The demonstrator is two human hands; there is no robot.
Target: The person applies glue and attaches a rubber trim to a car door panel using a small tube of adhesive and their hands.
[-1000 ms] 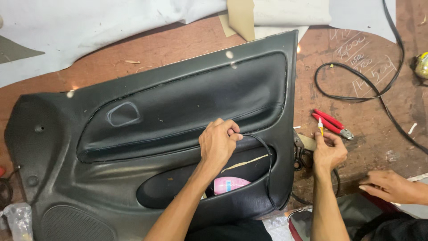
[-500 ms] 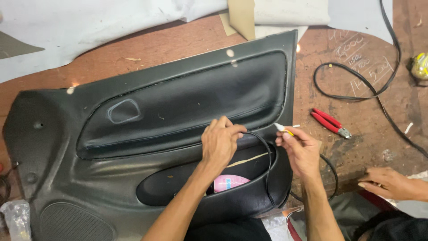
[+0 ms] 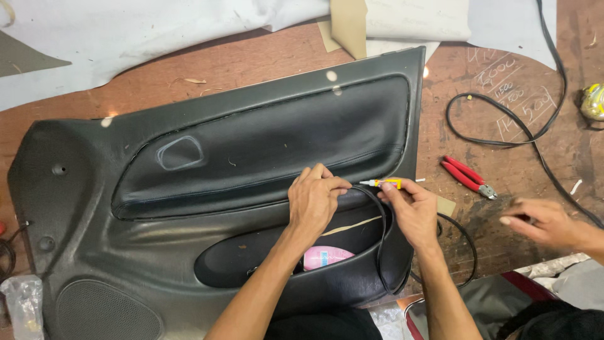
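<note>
A black car door panel lies flat on the brown worktable. My left hand presses on the seam below the padded armrest and pinches a black rubber trim cord that loops down over the panel's pocket. My right hand holds a small yellow glue tube, its tip pointing left at the seam beside my left fingers. A pink bottle sits inside the door pocket.
Red-handled pliers lie right of the panel. Another person's hand rests on the table at the right. A long black cord curls across the table. White fabric covers the far side; a yellow-taped roll sits far right.
My right hand came left from near the pliers with the yellow tube, bringing its tip to the seam by my left hand. My left hand stayed on the cord.
</note>
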